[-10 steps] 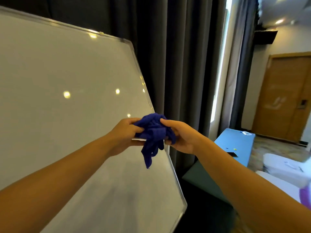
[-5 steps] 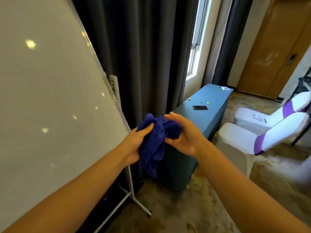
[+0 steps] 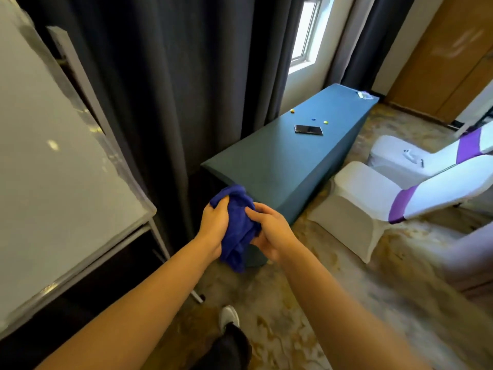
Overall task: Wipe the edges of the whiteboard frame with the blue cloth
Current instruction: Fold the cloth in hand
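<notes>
The blue cloth (image 3: 238,225) is bunched up between both hands in the middle of the view. My left hand (image 3: 213,225) grips its left side with the fingers curled over the top. My right hand (image 3: 272,233) holds its right side and underside. The whiteboard (image 3: 48,161) fills the left of the view, its silver frame (image 3: 128,172) running down the right edge to a lower corner. Both hands and the cloth are to the right of that corner, apart from the frame.
Dark curtains (image 3: 173,76) hang behind the board. A teal-covered table (image 3: 280,161) with a phone (image 3: 308,129) stands just beyond the hands. White-covered chairs (image 3: 373,204) with purple bands sit at right. The board's stand leg (image 3: 162,247) and my shoe (image 3: 229,317) are on the patterned floor.
The view has tilted down and right, so the board's lower corner and the floor now show. Both hands stay on the cloth, which has come away from the board's right edge.
</notes>
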A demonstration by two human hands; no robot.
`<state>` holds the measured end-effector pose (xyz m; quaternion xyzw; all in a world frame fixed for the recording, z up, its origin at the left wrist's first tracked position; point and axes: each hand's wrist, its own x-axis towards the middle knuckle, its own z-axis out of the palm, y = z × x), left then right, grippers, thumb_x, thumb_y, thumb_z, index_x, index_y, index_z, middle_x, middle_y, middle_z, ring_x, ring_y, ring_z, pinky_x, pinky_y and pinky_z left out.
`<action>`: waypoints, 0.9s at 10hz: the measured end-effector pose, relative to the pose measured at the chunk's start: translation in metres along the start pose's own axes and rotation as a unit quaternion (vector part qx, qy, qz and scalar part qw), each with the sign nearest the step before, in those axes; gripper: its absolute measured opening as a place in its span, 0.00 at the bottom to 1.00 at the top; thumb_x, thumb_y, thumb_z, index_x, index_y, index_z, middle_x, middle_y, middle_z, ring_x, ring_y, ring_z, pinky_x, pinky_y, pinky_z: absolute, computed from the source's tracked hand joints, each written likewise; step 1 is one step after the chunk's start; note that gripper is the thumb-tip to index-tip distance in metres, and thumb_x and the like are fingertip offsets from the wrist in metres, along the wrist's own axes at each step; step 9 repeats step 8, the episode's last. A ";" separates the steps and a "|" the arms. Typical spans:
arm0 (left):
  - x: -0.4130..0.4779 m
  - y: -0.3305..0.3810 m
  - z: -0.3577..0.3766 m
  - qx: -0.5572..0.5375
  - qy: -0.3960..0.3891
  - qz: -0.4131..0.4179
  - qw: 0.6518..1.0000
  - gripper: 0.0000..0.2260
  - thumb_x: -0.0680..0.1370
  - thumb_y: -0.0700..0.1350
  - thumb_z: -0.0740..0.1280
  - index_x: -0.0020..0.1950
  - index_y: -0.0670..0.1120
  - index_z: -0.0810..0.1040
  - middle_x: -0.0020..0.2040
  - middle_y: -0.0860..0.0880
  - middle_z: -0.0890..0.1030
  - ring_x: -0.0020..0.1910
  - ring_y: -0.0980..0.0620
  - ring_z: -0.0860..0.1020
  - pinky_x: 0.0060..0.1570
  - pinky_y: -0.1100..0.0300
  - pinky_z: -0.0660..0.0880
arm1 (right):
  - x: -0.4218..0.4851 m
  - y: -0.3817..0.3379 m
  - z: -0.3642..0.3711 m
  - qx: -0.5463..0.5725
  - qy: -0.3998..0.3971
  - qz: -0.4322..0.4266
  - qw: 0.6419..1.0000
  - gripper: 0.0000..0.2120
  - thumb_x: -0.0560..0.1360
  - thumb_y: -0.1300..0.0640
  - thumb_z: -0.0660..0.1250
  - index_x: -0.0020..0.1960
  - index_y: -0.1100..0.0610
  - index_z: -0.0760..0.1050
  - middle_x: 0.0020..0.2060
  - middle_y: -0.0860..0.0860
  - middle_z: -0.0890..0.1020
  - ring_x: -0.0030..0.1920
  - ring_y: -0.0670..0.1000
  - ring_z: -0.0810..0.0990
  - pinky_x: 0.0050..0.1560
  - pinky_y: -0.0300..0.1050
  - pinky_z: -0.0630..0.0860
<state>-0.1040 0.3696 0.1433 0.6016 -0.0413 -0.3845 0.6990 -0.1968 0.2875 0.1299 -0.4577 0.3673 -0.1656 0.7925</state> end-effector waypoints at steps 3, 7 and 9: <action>0.200 -0.062 0.093 -0.074 0.068 -0.144 0.985 0.08 0.80 0.45 0.61 0.46 0.44 0.79 0.49 0.41 0.83 0.43 0.45 0.82 0.41 0.53 0.78 | 0.197 -0.039 -0.095 -0.064 0.143 0.098 0.983 0.10 0.79 0.58 0.62 0.57 0.54 0.79 0.54 0.56 0.84 0.54 0.57 0.82 0.43 0.51 0.80; 0.303 -0.085 0.165 -0.186 0.143 -0.255 0.938 0.16 0.81 0.52 0.58 0.67 0.49 0.72 0.60 0.45 0.79 0.49 0.43 0.80 0.43 0.48 0.77 | 0.358 -0.084 -0.168 -0.222 0.055 0.129 0.965 0.19 0.77 0.59 0.68 0.67 0.52 0.71 0.59 0.57 0.79 0.54 0.56 0.81 0.55 0.58 0.81; 0.312 -0.090 0.176 -0.182 0.211 -0.248 0.928 0.15 0.81 0.52 0.57 0.66 0.50 0.71 0.65 0.46 0.75 0.52 0.42 0.77 0.51 0.43 0.73 | 0.400 -0.098 -0.190 -0.278 -0.028 0.164 0.946 0.22 0.77 0.65 0.67 0.69 0.55 0.69 0.57 0.59 0.78 0.49 0.57 0.82 0.51 0.58 0.82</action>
